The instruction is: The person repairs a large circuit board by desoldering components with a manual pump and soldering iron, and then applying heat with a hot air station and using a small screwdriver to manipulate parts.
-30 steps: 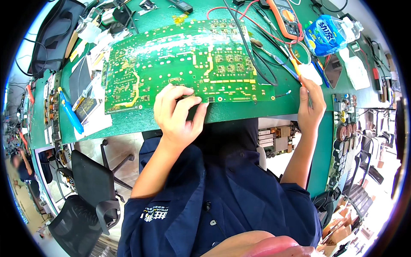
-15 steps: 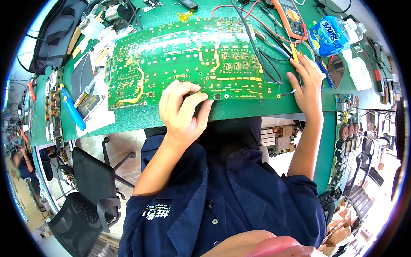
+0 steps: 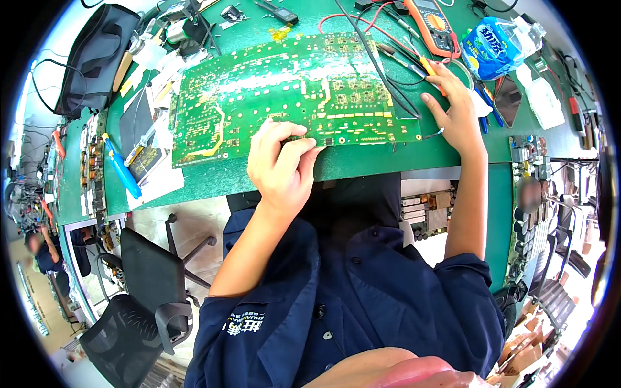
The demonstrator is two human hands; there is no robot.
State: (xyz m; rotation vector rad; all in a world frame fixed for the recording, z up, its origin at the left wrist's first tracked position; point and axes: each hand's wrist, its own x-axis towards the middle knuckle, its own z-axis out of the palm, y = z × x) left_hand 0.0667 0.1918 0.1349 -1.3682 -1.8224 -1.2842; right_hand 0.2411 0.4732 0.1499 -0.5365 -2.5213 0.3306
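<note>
A large green circuit board lies on the bench in front of me, tilted slightly and shining under the light. My left hand pinches its near edge at the middle, thumb and fingertips closed there. Right of the board, my right hand reaches out with its thumb apart from the fingers. Its fingertips are at the yellow-orange handle of a tool; no firm hold shows. A dark cable crosses the board's right end, and a thin lead tip lies by its near right corner.
An orange multimeter with red leads sits at the back. Right of it are a blue packet, blue-handled pliers and a dark phone-like slab. At left lie a blue-handled tool and papers. A black chair stands lower left.
The view has shifted a little. My right fingers have moved away from me along the tool handle area, and the yellow-orange handle has shifted left. My left hand keeps its pinch on the board.
</note>
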